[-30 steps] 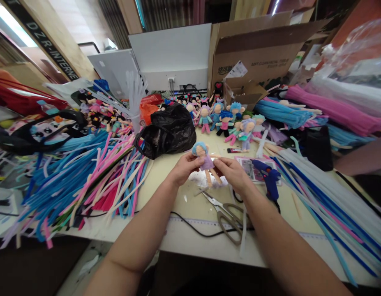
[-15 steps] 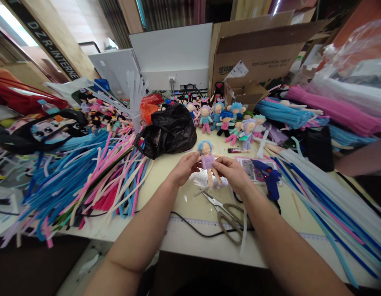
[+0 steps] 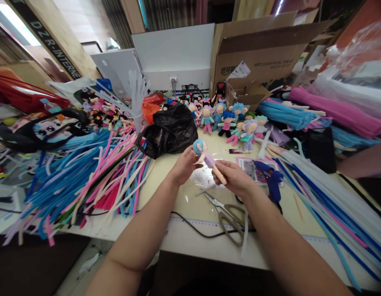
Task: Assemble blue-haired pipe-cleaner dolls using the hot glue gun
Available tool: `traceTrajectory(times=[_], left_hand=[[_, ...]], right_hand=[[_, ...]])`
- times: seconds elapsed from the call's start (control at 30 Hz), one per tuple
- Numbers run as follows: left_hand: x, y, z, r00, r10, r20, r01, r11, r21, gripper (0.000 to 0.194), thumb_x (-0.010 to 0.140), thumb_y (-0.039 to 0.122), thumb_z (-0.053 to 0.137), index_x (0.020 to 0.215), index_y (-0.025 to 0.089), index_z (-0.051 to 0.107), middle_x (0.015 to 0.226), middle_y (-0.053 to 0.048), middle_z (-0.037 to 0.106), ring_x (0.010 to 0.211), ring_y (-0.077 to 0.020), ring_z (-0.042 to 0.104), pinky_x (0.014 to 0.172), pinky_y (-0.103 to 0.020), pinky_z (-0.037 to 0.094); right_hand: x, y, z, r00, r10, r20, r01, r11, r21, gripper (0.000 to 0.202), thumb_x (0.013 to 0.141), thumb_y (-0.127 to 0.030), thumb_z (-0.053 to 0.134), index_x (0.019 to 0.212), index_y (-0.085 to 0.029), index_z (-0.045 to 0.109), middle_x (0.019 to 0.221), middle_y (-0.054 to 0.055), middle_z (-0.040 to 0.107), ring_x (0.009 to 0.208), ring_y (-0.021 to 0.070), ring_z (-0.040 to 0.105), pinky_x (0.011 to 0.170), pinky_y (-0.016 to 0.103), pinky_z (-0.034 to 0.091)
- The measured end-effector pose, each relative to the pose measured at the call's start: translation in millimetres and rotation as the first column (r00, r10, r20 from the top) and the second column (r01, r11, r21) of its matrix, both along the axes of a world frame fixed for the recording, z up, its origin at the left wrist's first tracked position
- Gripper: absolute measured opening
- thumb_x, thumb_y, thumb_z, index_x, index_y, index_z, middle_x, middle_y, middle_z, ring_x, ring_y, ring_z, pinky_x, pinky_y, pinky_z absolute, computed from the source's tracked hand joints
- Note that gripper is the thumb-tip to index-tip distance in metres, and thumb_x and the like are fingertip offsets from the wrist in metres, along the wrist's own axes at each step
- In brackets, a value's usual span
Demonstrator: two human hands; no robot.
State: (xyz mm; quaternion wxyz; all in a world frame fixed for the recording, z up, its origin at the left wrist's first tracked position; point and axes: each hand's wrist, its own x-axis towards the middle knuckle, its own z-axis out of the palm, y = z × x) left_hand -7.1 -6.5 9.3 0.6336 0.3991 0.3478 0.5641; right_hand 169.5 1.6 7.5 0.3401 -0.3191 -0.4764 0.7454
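Observation:
A small doll [image 3: 208, 160] with blue hair, a lilac body and peach legs is held tilted above the table, turned partly sideways. My left hand [image 3: 184, 165] is closed at its head, the fingertips partly hidden behind the hair. Around the lower body and legs, my right hand [image 3: 231, 174] is closed in a grip. Below the doll lies a clear plastic sheet [image 3: 205, 174] with small specks on it. Scissors [image 3: 225, 216] with beige handles rest just in front. To the right of my right hand stands a blue glue gun [image 3: 272, 181].
Piles of coloured pipe cleaners [image 3: 70, 172] cover the left, with more long pipe cleaners [image 3: 335, 209] on the right. A black plastic bag [image 3: 174, 129] sits behind my left hand. Several finished dolls [image 3: 227, 123] stand at the back before a cardboard box [image 3: 258, 57]. A black cable [image 3: 193, 230] crosses the front.
The doll has turned from facing front and upright to tilted and sideways, its head leaning left. My right hand has shifted down to its legs; both hands still hold it.

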Motion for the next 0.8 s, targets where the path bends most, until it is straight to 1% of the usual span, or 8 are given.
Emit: traceTrajectory(times=[0.1,0.2,0.3,0.4,0.53,0.6,0.7,0.8], left_hand=[[1,-3,3.7,1.000,-0.005,0.000,0.005,1.000,0.012,0.062,0.059,0.045,0.080,0.114,0.024,0.059,0.106,-0.005,0.066,0.088,-0.0176,0.061,0.075,-0.031,0.045],[1,0,4.3,0.995,0.099,-0.001,-0.099,0.995,-0.023,0.056,0.057,0.043,0.082,0.104,0.020,0.062,0.082,0.001,0.065,0.072,-0.0117,0.058,0.068,-0.026,0.043],[-5,7,2.4,0.972,0.233,0.041,-0.231,0.971,-0.056,0.050,0.055,0.046,0.082,0.092,0.020,0.060,0.070,0.005,0.059,0.059,-0.0075,0.051,0.058,-0.022,0.039],[-14,13,1.6,0.942,0.332,0.051,-0.329,0.942,-0.060,0.052,0.055,0.049,0.082,0.092,0.022,0.057,0.064,0.006,0.056,0.050,-0.0064,0.045,0.049,-0.021,0.035],[-19,15,2.8,0.902,0.431,-0.023,-0.431,0.902,-0.030,0.053,0.054,0.045,0.083,0.092,0.022,0.055,0.057,0.009,0.049,0.043,-0.0044,0.038,0.042,-0.021,0.028],[-17,14,2.5,0.893,0.444,-0.074,-0.447,0.894,-0.029,0.053,0.054,0.046,0.083,0.090,0.021,0.054,0.055,0.010,0.047,0.042,-0.0037,0.036,0.041,-0.020,0.026],[-12,12,0.5,0.890,0.432,-0.145,-0.443,0.895,-0.053,0.055,0.054,0.048,0.082,0.093,0.020,0.054,0.058,0.009,0.051,0.043,-0.0038,0.039,0.043,-0.020,0.031],[-6,10,-1.7,0.905,0.374,-0.201,-0.401,0.909,-0.114,0.058,0.055,0.048,0.082,0.098,0.020,0.055,0.062,0.008,0.053,0.046,-0.0045,0.043,0.044,-0.020,0.035]], right_hand=[[0,-4,2.8,0.995,0.086,0.059,-0.085,0.996,-0.012,0.039,0.076,-0.055,0.063,0.080,-0.016,0.062,0.054,-0.003,0.054,0.042,0.0080,0.045,0.042,0.022,0.035],[0,-6,3.5,0.979,0.063,0.195,-0.078,0.994,0.070,0.046,0.081,-0.059,0.054,0.087,-0.014,0.065,0.055,-0.001,0.058,0.039,0.0074,0.042,0.039,0.022,0.031],[0,-2,2.0,0.958,-0.015,0.287,-0.032,0.987,0.158,0.044,0.081,-0.056,0.053,0.078,-0.014,0.066,0.046,-0.004,0.049,0.037,0.0058,0.033,0.038,0.021,0.021],[8,7,-0.3,0.932,-0.219,0.287,0.160,0.963,0.215,0.033,0.075,-0.050,0.060,0.070,-0.017,0.063,0.040,-0.008,0.034,0.038,0.0060,0.025,0.039,0.023,0.015],[27,21,-0.7,0.793,-0.594,0.134,0.531,0.782,0.325,0.024,0.074,-0.043,0.062,0.084,-0.021,0.061,0.045,-0.009,0.033,0.040,0.0086,0.025,0.041,0.025,0.017],[34,24,-0.6,0.722,-0.684,0.100,0.592,0.686,0.423,0.023,0.075,-0.039,0.061,0.091,-0.022,0.061,0.050,-0.007,0.039,0.044,0.0103,0.032,0.043,0.026,0.024],[33,24,-2.5,0.708,-0.684,0.176,0.483,0.651,0.585,0.028,0.074,-0.038,0.064,0.096,-0.021,0.065,0.071,0.001,0.059,0.061,0.0145,0.049,0.058,0.030,0.040],[22,19,-7.5,0.801,-0.538,0.264,0.298,0.740,0.603,0.029,0.080,-0.044,0.059,0.094,-0.020,0.068,0.092,0.007,0.068,0.083,0.0201,0.059,0.077,0.035,0.044]])
